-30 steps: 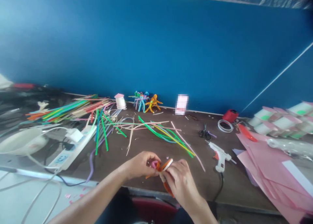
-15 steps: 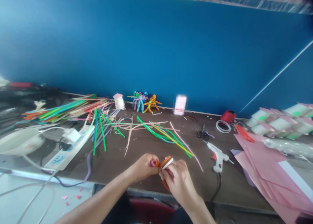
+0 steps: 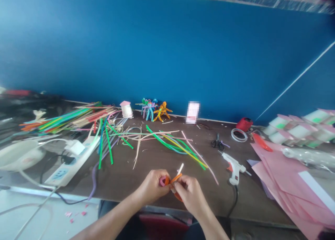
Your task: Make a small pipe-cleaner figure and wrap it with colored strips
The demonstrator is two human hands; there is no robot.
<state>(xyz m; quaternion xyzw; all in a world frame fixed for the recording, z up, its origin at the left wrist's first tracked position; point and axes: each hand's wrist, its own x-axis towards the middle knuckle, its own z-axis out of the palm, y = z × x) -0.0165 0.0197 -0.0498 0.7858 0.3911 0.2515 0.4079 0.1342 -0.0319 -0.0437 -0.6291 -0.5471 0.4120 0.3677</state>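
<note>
Close together above the table's front edge, both my hands are closed on one small piece made of pipe cleaners. My left hand (image 3: 154, 186) pinches its rolled part, where a pink coil (image 3: 162, 180) shows beside orange. With thumb and forefinger, my right hand (image 3: 190, 191) grips an orange pipe cleaner (image 3: 176, 177) near the spot where the fingertips meet. A white strip (image 3: 180, 168) sticks up between the hands, and an orange loop hangs below the right fingers. The join itself is hidden by my fingertips.
Loose pipe cleaners (image 3: 180, 147) lie ahead, with a bundle (image 3: 65, 119) at left. Pipe-cleaner figures (image 3: 162, 111) stand at the back. A glue gun (image 3: 235, 167), scissors (image 3: 217, 142) and pink sheets (image 3: 280, 173) are right; a power strip (image 3: 70, 165) is left.
My right fingers have shifted their grip. The orange and white strips, earlier lying side by side, now point apart, the white one more upright. Both hands sit slightly lower.
</note>
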